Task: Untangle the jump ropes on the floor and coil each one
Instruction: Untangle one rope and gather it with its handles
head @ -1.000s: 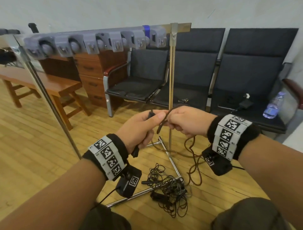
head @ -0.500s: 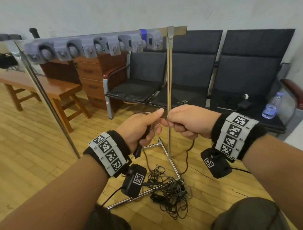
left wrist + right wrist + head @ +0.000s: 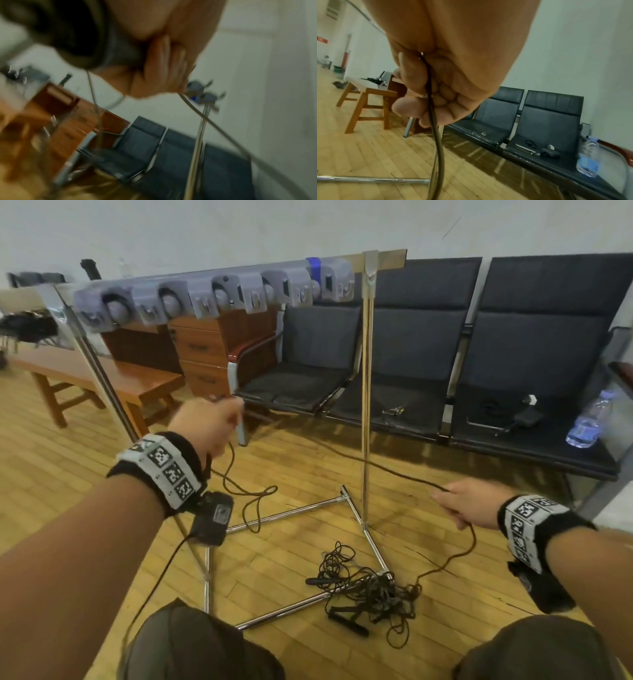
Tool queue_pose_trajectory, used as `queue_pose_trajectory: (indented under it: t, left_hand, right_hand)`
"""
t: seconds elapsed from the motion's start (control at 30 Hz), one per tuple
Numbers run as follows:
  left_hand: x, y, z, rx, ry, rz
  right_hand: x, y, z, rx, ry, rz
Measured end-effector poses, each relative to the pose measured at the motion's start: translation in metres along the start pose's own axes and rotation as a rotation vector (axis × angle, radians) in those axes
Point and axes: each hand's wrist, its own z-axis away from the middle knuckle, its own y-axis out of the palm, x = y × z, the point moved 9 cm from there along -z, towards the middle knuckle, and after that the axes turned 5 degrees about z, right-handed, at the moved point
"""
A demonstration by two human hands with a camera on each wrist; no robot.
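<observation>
A dark jump rope (image 3: 342, 455) is stretched in the air between my hands, in front of the rack's post. My left hand (image 3: 229, 419), raised at the left, grips one end, and a loose loop (image 3: 253, 498) hangs below it to the floor. The left wrist view is blurred but shows curled fingers (image 3: 164, 65) with the rope (image 3: 228, 138) leading away. My right hand (image 3: 445, 498), lower at the right, has its fingers (image 3: 412, 106) curled round the rope (image 3: 435, 128), which trails down into a tangled pile of ropes (image 3: 370, 590) with black handles (image 3: 346, 623) on the wooden floor.
A chrome rack (image 3: 366, 405) with a rail of grey hooks (image 3: 205, 299) stands just ahead, its base bars (image 3: 291, 511) around the pile. Behind are black chairs (image 3: 411, 354), a water bottle (image 3: 589, 419), a wooden bench (image 3: 85, 371) and drawers (image 3: 202, 350).
My hands were together at the middle, both on the rope. They have drawn wide apart, the left up and left, the right down and right, pulling a length of rope taut between them.
</observation>
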Motion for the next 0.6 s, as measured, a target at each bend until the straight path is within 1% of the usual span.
queue_pose_trajectory:
  t: [0.03, 0.07, 0.1, 0.13, 0.17, 0.2, 0.23, 0.27, 0.3, 0.33, 0.37, 0.4, 0.43, 0.47, 0.53, 0.57, 0.6]
  left_hand:
    - [0.026, 0.009, -0.002, 0.111, -0.095, -0.213]
    - [0.059, 0.017, 0.002, 0.249, -0.222, -0.395]
    - [0.090, 0.019, 0.006, 0.352, -0.330, -0.564]
    - [0.114, 0.011, 0.010, 0.374, -0.419, -0.690]
    - [0.129, 0.001, 0.010, 0.317, -0.477, -0.729]
    - [0.138, -0.009, 0.007, 0.208, -0.503, -0.649]
    - [0.142, -0.018, 0.004, 0.072, -0.500, -0.464]
    - [0.142, -0.023, 0.001, -0.052, -0.464, -0.242]
    - [0.135, -0.020, 0.001, -0.121, -0.404, -0.019]
    - [0.121, -0.011, 0.002, -0.128, -0.317, 0.163]
    - [0.100, 0.003, 0.005, -0.081, -0.207, 0.284]
    - [0.076, 0.022, 0.012, 0.010, -0.093, 0.351]
    - [0.052, 0.043, 0.022, 0.131, 0.003, 0.383]
    - [0.033, 0.066, 0.033, 0.260, 0.070, 0.388]
    - [0.008, 0.111, 0.056, 0.499, 0.117, 0.357]
    - [0.001, 0.129, 0.066, 0.595, 0.127, 0.332]
    - [-0.006, 0.145, 0.074, 0.661, 0.143, 0.302]
  right_hand:
    - [-0.004, 0.001, -0.002, -0.002, 0.029, -0.004]
    - [-0.006, 0.000, -0.004, -0.013, 0.048, -0.026]
    - [-0.006, -0.004, -0.006, -0.028, 0.054, -0.070]
    - [0.000, -0.010, -0.008, -0.046, 0.042, -0.122]
    - [0.006, -0.017, -0.009, -0.065, 0.023, -0.174]
    - [0.014, -0.023, -0.009, -0.078, 0.000, -0.222]
    - [0.023, -0.029, -0.009, -0.080, -0.025, -0.257]
    - [0.034, -0.032, -0.008, -0.070, -0.052, -0.275]
    - [0.047, -0.034, -0.006, -0.053, -0.081, -0.289]
    - [0.061, -0.035, -0.004, -0.036, -0.115, -0.305]
    - [0.077, -0.035, -0.001, -0.012, -0.152, -0.330]
    - [0.093, -0.034, 0.002, 0.024, -0.189, -0.374]
    - [0.110, -0.033, 0.006, 0.066, -0.221, -0.426]
    - [0.126, -0.032, 0.012, 0.110, -0.259, -0.469]
    - [0.157, -0.033, 0.024, 0.168, -0.350, -0.486]
    - [0.169, -0.038, 0.030, 0.156, -0.387, -0.456]
    - [0.177, -0.044, 0.035, 0.116, -0.413, -0.416]
